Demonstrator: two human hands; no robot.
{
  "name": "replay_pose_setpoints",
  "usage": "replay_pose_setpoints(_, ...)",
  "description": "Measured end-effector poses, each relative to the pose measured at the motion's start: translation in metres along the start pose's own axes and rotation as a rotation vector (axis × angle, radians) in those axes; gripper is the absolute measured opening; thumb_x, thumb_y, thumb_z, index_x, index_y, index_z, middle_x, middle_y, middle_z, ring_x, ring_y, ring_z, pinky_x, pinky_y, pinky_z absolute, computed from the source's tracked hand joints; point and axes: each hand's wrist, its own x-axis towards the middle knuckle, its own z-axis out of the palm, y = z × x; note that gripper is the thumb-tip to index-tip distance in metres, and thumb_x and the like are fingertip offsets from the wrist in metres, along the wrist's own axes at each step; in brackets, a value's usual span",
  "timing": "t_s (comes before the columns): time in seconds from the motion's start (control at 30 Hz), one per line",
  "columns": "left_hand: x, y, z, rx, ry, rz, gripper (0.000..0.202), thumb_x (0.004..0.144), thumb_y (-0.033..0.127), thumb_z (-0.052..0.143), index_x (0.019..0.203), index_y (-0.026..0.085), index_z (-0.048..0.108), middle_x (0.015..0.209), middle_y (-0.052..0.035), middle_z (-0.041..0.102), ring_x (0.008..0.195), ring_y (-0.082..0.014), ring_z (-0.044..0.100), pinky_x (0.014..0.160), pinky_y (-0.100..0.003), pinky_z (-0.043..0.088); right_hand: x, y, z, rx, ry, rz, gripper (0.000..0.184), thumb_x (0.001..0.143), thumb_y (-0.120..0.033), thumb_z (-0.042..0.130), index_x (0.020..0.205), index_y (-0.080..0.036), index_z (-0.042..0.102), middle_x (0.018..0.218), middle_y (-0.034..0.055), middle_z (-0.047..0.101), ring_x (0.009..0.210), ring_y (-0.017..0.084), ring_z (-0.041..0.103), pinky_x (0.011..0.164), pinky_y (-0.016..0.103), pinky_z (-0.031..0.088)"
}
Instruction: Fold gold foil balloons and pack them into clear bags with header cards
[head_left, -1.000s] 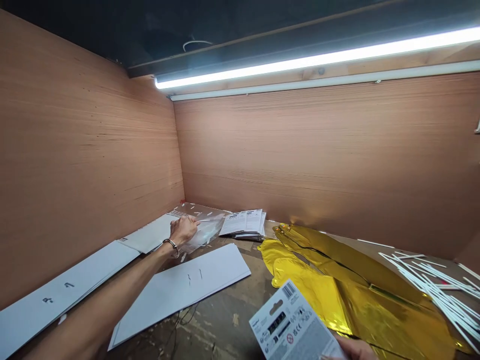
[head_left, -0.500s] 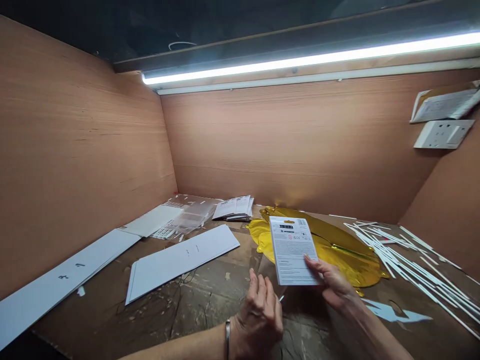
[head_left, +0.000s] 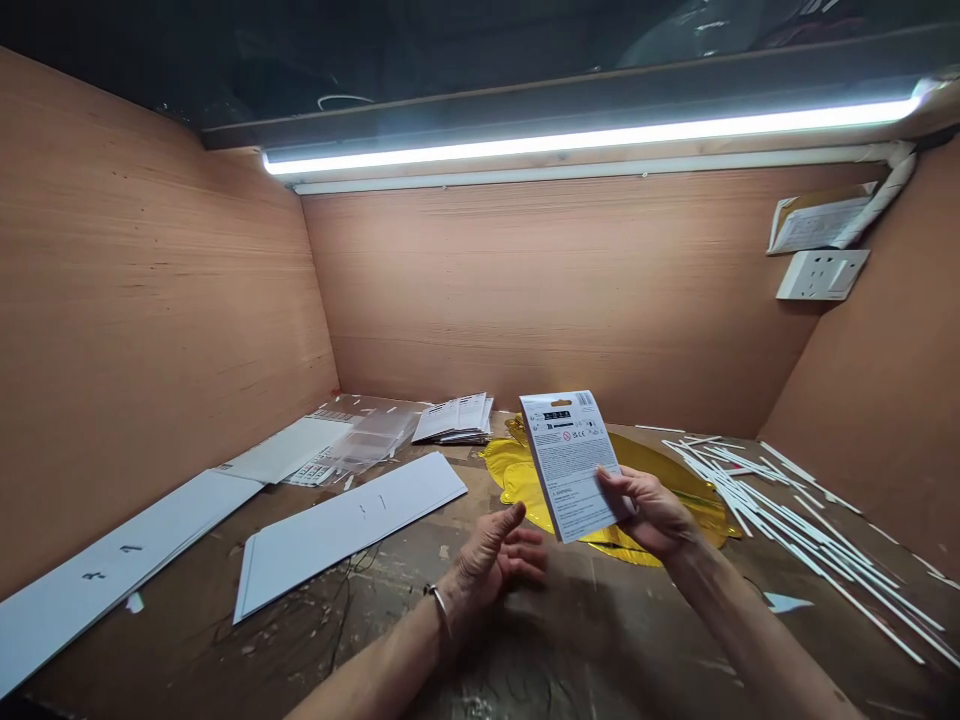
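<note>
My right hand (head_left: 651,512) is shut on a white printed blister-pack card (head_left: 571,465), holding it upright by its lower right edge, with the barcode at the top. My left hand (head_left: 495,560) hangs just left of the card, its fingers loosely curled and apart, with nothing in them. It does not touch the card. Behind both hands lies a gold foil balloon (head_left: 675,475), partly hidden by the card.
Several white sticks (head_left: 787,520) lie scattered at the right. Long white boards (head_left: 349,530) lie at the left, with clear plastic bags (head_left: 367,437) and a stack of printed sheets (head_left: 454,420) beyond them. Plywood walls surround the bench, and a wall socket (head_left: 823,275) is at the right.
My left hand has come back from the plastic at the far left to the middle. The card has risen from low right and turned upright in my right hand.
</note>
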Motion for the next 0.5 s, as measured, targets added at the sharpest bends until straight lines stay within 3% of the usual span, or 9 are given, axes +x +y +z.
replay_pose_setpoints(0.1, -0.002, -0.012, 0.004, -0.03, -0.17, -0.078, 0.041, 0.071, 0.047, 0.054, 0.082, 0.007, 0.056, 0.074, -0.0135, 0.062, 0.069, -0.0248, 0.063, 0.058, -0.036, 0.049, 0.005, -0.006, 0.007, -0.031, 0.015, -0.032, 0.014, 0.062, -0.016, 0.067, 0.075, -0.011, 0.065, 0.077, 0.0051, 0.067, 0.068, 0.013, 0.061, 0.065, 0.021, 0.05)
replay_pose_setpoints(0.2, -0.004, -0.017, 0.007, -0.022, -0.197, -0.143, 0.023, 0.067, 0.03, 0.06, 0.071, 0.007, 0.057, 0.071, -0.0125, 0.063, 0.063, -0.0248, 0.063, 0.05, -0.036, 0.05, 0.015, -0.007, 0.004, -0.089, 0.072, -0.045, 0.016, 0.061, -0.017, 0.069, 0.075, -0.01, 0.066, 0.075, 0.0056, 0.068, 0.063, 0.013, 0.06, 0.058, 0.021, 0.049)
replay_pose_setpoints(0.27, -0.002, -0.019, 0.005, -0.011, -0.12, -0.158, 0.019, 0.065, 0.025, 0.062, 0.066, 0.008, 0.054, 0.066, -0.0119, 0.063, 0.056, -0.0248, 0.062, 0.043, -0.035, 0.049, 0.021, -0.007, -0.005, -0.133, 0.137, -0.061, 0.02, 0.059, -0.017, 0.071, 0.076, -0.011, 0.066, 0.074, 0.0051, 0.068, 0.061, 0.013, 0.06, 0.055, 0.021, 0.049)
replay_pose_setpoints(0.4, 0.005, -0.019, -0.002, 0.004, 0.16, -0.11, 0.023, 0.068, 0.028, 0.062, 0.063, 0.009, 0.049, 0.057, -0.0095, 0.061, 0.05, -0.0224, 0.062, 0.04, -0.031, 0.049, 0.011, -0.01, -0.038, -0.21, 0.263, -0.062, 0.019, 0.056, -0.02, 0.072, 0.071, -0.012, 0.065, 0.064, 0.0036, 0.067, 0.055, 0.014, 0.059, 0.051, 0.023, 0.048)
replay_pose_setpoints(0.5, 0.008, -0.015, -0.008, -0.047, 0.257, -0.108, 0.025, 0.07, 0.03, 0.062, 0.065, 0.01, 0.048, 0.055, -0.0067, 0.059, 0.05, -0.0213, 0.062, 0.042, -0.03, 0.05, -0.018, -0.011, -0.059, -0.296, 0.211, 0.055, 0.02, 0.057, -0.025, 0.072, 0.07, -0.012, 0.063, 0.06, 0.0051, 0.065, 0.049, 0.014, 0.057, 0.044, 0.023, 0.044)
